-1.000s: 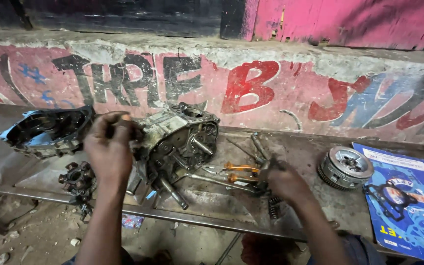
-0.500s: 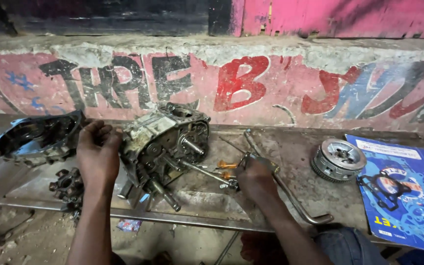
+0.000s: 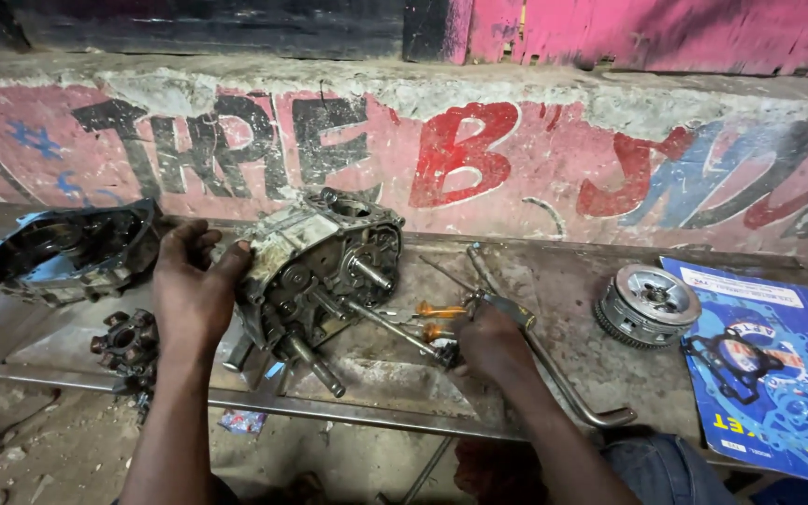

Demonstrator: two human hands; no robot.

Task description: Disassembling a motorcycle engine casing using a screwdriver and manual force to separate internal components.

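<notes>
Engine case [image 3: 320, 271], the grimy grey metal block at the middle of the bench, is sitting tilted on the worn steel bench top [image 3: 563, 290], with its open side facing the camera. Its cast surface is looking dull and oil-stained, with flaking pale patches along the upper edge. Several round steel shafts [image 3: 367, 273] and long studs are sticking out of it toward the near edge, each smooth and cylindrical.

From the head view, the left hand [image 3: 189, 295] is pressing flat against the left flank of the engine case, fingers spread and curled over its upper corner. The right hand [image 3: 490, 344] is resting on the bench just right of the case, fingers closed around a dark small tool [image 3: 445, 353]; what kind of tool it is cannot be told.

Just beside that hand, two orange-handled screwdrivers [image 3: 437, 310] are lying, and a long bent steel rod [image 3: 563, 383] is running out toward the bench's near edge. A round ribbed clutch drum [image 3: 648, 305] is sitting well to the right, next to a blue printed gasket packet [image 3: 773, 374]. To the left, a dark hollow cover casing [image 3: 63, 251] is lying, with a small toothed gear part [image 3: 125, 339] near it. A painted, chipped concrete wall [image 3: 516, 159] is standing behind.
</notes>
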